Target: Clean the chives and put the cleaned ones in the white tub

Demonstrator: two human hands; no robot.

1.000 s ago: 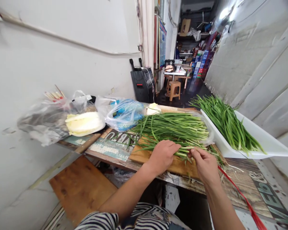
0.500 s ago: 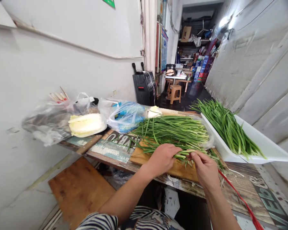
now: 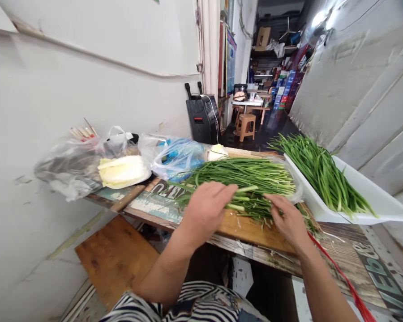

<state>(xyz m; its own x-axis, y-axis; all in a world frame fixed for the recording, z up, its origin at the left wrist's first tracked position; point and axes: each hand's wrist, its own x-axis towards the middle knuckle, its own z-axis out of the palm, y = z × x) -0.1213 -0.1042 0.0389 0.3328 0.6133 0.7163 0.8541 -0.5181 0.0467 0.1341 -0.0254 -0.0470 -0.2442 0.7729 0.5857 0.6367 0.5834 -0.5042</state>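
My left hand [image 3: 206, 210] is closed round a small bunch of garlic chives [image 3: 246, 189], whose pale stem ends stick out to the right. My right hand [image 3: 287, 219] is apart from that bunch, thumb and fingers parted, beside loose green scraps [image 3: 260, 208]. Nothing shows in its fingers. Under both hands lies a wooden board [image 3: 251, 230]. Just behind them a large pile of chives [image 3: 245, 171] rests on clear plastic, stems to the right.
At the right a white tray [image 3: 366, 179] holds more chives [image 3: 329, 174]. Left on the table are a cut napa cabbage [image 3: 124, 172], a blue plastic bag [image 3: 179, 158] and a knife-like wooden piece [image 3: 127, 199]. A red strap [image 3: 342, 273] trails over the front edge.
My left hand has moved left and slightly up with the bunch. My right hand has come off the stems, and its fingers have parted.
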